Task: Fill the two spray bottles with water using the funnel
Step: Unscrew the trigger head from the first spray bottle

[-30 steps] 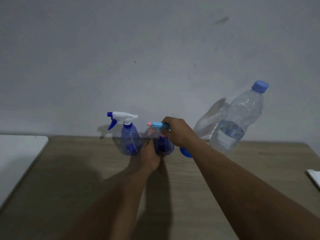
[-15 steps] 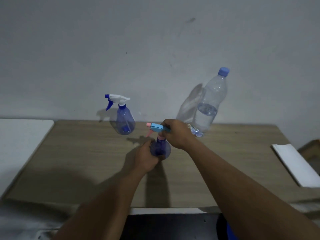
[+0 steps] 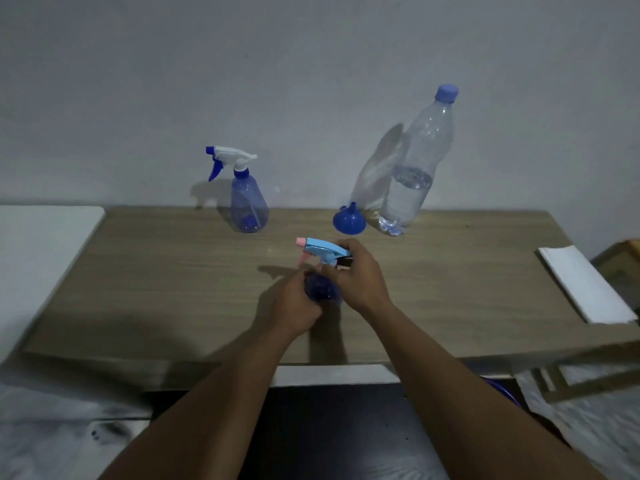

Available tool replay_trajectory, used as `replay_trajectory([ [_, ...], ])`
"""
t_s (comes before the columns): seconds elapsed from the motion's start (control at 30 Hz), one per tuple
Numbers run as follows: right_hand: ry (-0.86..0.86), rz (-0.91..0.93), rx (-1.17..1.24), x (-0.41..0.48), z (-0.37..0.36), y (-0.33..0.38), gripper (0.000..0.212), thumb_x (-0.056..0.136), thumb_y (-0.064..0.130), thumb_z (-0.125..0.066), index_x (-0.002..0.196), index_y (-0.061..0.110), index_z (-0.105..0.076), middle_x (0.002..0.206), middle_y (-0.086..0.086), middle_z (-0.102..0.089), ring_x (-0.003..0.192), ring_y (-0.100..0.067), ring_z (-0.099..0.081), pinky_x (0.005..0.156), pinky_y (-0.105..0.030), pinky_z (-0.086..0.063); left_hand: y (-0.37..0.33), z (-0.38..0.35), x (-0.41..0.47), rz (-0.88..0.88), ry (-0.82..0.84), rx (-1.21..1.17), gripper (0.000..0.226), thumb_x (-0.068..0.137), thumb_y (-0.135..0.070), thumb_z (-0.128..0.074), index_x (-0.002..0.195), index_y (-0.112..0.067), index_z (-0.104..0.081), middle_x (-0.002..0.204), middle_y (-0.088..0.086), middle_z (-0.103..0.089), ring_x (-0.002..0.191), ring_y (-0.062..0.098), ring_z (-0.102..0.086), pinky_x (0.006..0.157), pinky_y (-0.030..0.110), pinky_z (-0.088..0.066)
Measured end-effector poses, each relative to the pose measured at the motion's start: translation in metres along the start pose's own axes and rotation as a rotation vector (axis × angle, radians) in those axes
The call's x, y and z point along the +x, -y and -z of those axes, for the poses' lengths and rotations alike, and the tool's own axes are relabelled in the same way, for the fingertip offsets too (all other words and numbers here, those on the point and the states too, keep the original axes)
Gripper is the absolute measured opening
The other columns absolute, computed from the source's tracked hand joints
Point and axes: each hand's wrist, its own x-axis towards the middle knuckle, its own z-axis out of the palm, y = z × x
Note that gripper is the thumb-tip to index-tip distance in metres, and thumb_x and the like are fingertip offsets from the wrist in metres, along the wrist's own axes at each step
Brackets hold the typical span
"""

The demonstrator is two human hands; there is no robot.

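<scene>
A small blue spray bottle (image 3: 320,289) stands mid-table. My left hand (image 3: 298,306) wraps its body, and my right hand (image 3: 360,275) grips its light-blue, pink-tipped spray head (image 3: 320,249). A second blue spray bottle (image 3: 249,206) with a white and blue trigger head stands alone at the back left, near the wall. A blue funnel (image 3: 349,220) rests upside down at the back, beside a tall clear water bottle (image 3: 415,174) with a blue cap, about half full.
The wooden table (image 3: 173,289) ends at a grey wall behind. A white surface (image 3: 38,244) adjoins it on the left. A white folded sheet (image 3: 585,285) lies at the right edge. A dark gap lies below the front edge.
Both hands have brought the pink-tipped spray bottle from the back of the table toward me. The funnel, hidden before, now shows beside the water bottle. The camera view has pulled back.
</scene>
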Motion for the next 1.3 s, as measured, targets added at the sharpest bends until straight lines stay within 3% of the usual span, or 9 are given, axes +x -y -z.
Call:
replay_trajectory([
  [0.33, -0.157, -0.008, 0.141, -0.007, -0.023, -0.019, 0.029, 0.086, 0.017, -0.077, 0.114, 0.013, -0.068, 0.095, 0.015, -0.069, 0.088, 0.014, -0.063, 0.071, -0.004, -0.048, 0.020, -0.009, 0.009, -0.057, 0.041, -0.124, 0.044, 0.074, -0.004, -0.072, 0.114, -0.021, -0.066, 0.103, -0.003, -0.071, 0.094, 0.014, -0.065, 0.077, 0.023, -0.051],
  [0.4, -0.136, 0.014, 0.164, -0.006, -0.024, -0.022, 0.024, 0.089, 0.013, -0.074, 0.112, 0.014, -0.069, 0.098, 0.013, -0.070, 0.091, 0.012, -0.064, 0.076, -0.007, -0.049, 0.020, -0.009, 0.008, -0.071, 0.042, -0.136, 0.044, 0.073, -0.003, -0.071, 0.113, -0.020, -0.066, 0.099, -0.004, -0.071, 0.090, 0.013, -0.065, 0.074, 0.021, -0.050],
  [0.53, -0.012, 0.064, 0.195, -0.004, -0.020, -0.030, 0.021, 0.095, 0.012, -0.066, 0.116, 0.012, -0.070, 0.106, 0.005, -0.075, 0.102, -0.005, -0.068, 0.091, -0.026, -0.054, 0.025, -0.010, 0.011, -0.025, 0.038, -0.146, 0.020, 0.071, -0.003, -0.070, 0.085, -0.016, -0.065, 0.067, -0.007, -0.065, 0.070, 0.017, -0.066, 0.054, 0.014, -0.041],
  [0.63, -0.004, 0.036, 0.247, -0.004, -0.016, -0.032, 0.031, 0.091, 0.015, -0.072, 0.121, 0.016, -0.063, 0.109, 0.005, -0.073, 0.104, -0.005, -0.068, 0.092, -0.027, -0.055, 0.029, -0.012, 0.013, -0.016, 0.061, -0.193, 0.030, 0.068, -0.006, -0.073, 0.094, -0.019, -0.068, 0.078, -0.004, -0.072, 0.073, 0.014, -0.069, 0.065, 0.030, -0.055],
  [0.73, -0.060, 0.003, 0.263, -0.002, -0.018, -0.032, 0.033, 0.084, 0.018, -0.081, 0.107, 0.018, -0.057, 0.104, 0.007, -0.071, 0.101, -0.005, -0.068, 0.087, -0.024, -0.056, 0.031, -0.013, 0.013, -0.029, 0.075, -0.232, 0.035, 0.068, -0.004, -0.071, 0.098, -0.021, -0.071, 0.085, -0.005, -0.075, 0.079, 0.011, -0.071, 0.075, 0.038, -0.059],
  [0.93, -0.001, 0.061, 0.252, -0.004, -0.018, -0.036, 0.026, 0.094, 0.009, -0.066, 0.119, 0.017, -0.065, 0.106, 0.005, -0.072, 0.101, -0.010, -0.068, 0.088, -0.029, -0.055, 0.020, -0.003, 0.005, -0.061, 0.116, -0.242, 0.063, 0.076, -0.007, -0.076, 0.132, -0.030, -0.058, 0.110, -0.014, -0.068, 0.095, -0.003, -0.064, 0.071, 0.004, -0.046],
  [1.1, -0.041, 0.023, 0.255, -0.006, -0.019, -0.034, 0.036, 0.089, 0.015, -0.075, 0.120, 0.020, -0.057, 0.109, 0.007, -0.071, 0.103, -0.005, -0.068, 0.088, -0.024, -0.056, 0.016, 0.000, 0.002, -0.059, 0.102, -0.224, 0.051, 0.079, -0.003, -0.074, 0.124, -0.023, -0.063, 0.105, -0.006, -0.070, 0.094, 0.008, -0.065, 0.064, 0.000, -0.042],
  [1.2, -0.023, 0.049, 0.224, -0.005, -0.019, -0.034, 0.024, 0.092, 0.014, -0.072, 0.113, 0.017, -0.060, 0.105, 0.007, -0.070, 0.101, -0.006, -0.067, 0.087, -0.024, -0.055, 0.016, -0.001, 0.001, -0.062, 0.119, -0.220, 0.060, 0.079, -0.004, -0.075, 0.132, -0.027, -0.057, 0.111, -0.012, -0.067, 0.100, 0.005, -0.062, 0.066, 0.003, -0.044],
  [1.3, 0.021, 0.102, 0.192, -0.007, -0.016, -0.033, 0.026, 0.098, 0.019, -0.064, 0.124, 0.016, -0.063, 0.110, 0.006, -0.070, 0.103, -0.006, -0.066, 0.087, -0.021, -0.055, 0.016, -0.002, 0.003, -0.080, 0.126, -0.240, 0.068, 0.077, -0.011, -0.080, 0.137, -0.030, -0.053, 0.121, -0.012, -0.066, 0.106, 0.002, -0.062, 0.075, 0.005, -0.045],
])
